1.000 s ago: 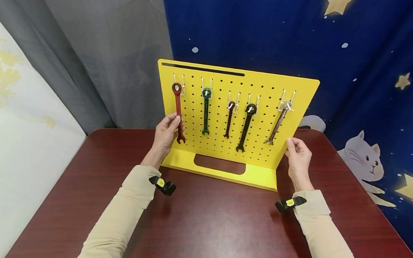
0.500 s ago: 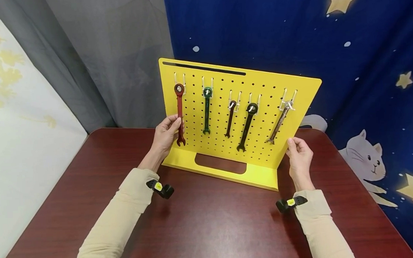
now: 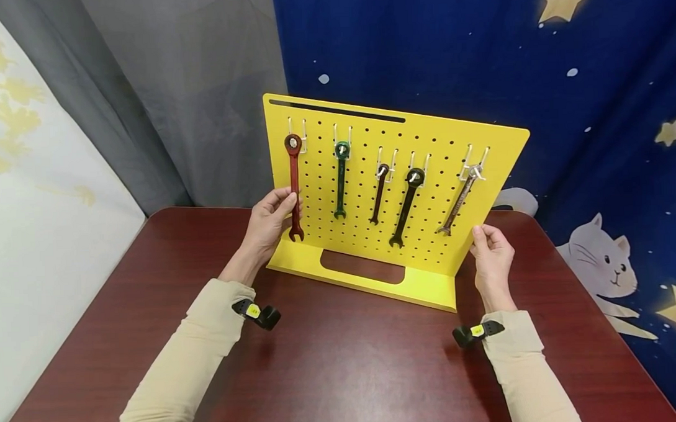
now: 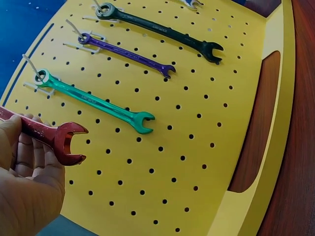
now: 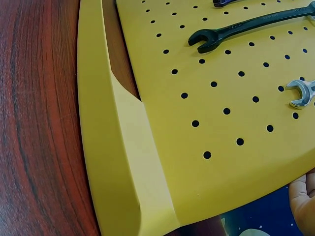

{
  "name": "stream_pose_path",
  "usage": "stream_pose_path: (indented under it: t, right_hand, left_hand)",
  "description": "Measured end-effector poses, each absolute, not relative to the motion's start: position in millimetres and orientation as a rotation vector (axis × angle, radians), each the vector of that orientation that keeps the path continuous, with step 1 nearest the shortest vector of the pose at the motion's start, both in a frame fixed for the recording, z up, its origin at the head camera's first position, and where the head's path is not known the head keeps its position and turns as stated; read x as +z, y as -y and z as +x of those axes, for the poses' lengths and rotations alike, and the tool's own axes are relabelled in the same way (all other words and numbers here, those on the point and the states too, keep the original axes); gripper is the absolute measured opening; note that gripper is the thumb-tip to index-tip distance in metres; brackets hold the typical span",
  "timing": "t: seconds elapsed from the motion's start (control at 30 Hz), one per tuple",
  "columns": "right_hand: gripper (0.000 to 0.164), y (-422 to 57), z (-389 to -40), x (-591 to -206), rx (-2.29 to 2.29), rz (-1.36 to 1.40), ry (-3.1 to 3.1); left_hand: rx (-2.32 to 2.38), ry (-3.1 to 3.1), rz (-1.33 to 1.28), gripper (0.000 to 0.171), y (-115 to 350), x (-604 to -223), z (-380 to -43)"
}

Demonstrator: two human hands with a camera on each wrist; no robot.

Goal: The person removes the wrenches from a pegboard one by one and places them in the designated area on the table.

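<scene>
In the head view, a yellow pegboard (image 3: 424,127) stands on the table. My left hand (image 3: 268,223) pinches a red combination wrench (image 3: 294,175) between thumb and fingers, open end downward. The wrench's ring end lies over the leftmost white hook (image 3: 304,128), with something pale showing inside the ring. In the left wrist view, its open jaw juts past my fingers, and the ring end is out of frame. My right hand (image 3: 492,255) pinches the board's right edge with thumb and fingers; the right wrist view catches only some fingers (image 5: 301,196) at that edge.
Several wrenches hang on hooks to the right: a green wrench (image 3: 341,183), a small purple wrench (image 3: 378,194), a black wrench (image 3: 407,208) and a silver wrench (image 3: 459,200). The board's base (image 3: 430,286) rests on the dark red table (image 3: 343,372). Curtains (image 3: 399,47) hang behind.
The red wrench's ring end dips slightly, then rises again at the leftmost hook. My left forearm shifts a little down and left. My right hand keeps its hold on the board's edge.
</scene>
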State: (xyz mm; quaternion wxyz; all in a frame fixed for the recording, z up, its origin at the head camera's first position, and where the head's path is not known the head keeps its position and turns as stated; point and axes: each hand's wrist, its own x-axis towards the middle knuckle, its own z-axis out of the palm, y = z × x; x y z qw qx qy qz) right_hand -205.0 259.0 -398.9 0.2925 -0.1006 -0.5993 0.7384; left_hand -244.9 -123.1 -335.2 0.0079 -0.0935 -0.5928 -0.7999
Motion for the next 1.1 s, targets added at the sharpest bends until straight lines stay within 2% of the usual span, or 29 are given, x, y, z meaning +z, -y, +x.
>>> stream_pose_path:
  t: [0.5,1.1]
  right_hand:
    - [0.006,-257.9,-207.9,-400.0,1.975,-0.240,1.562]
    - [0.007,-260.4,-207.7,-402.7,1.990,-0.224,1.536]
  left_hand:
    - [-2.539,1.809,-0.262,0.015,151.1,-330.5,-226.8]
    - [-2.519,1.930,0.098,0.014,211.4,-373.6,-216.3]
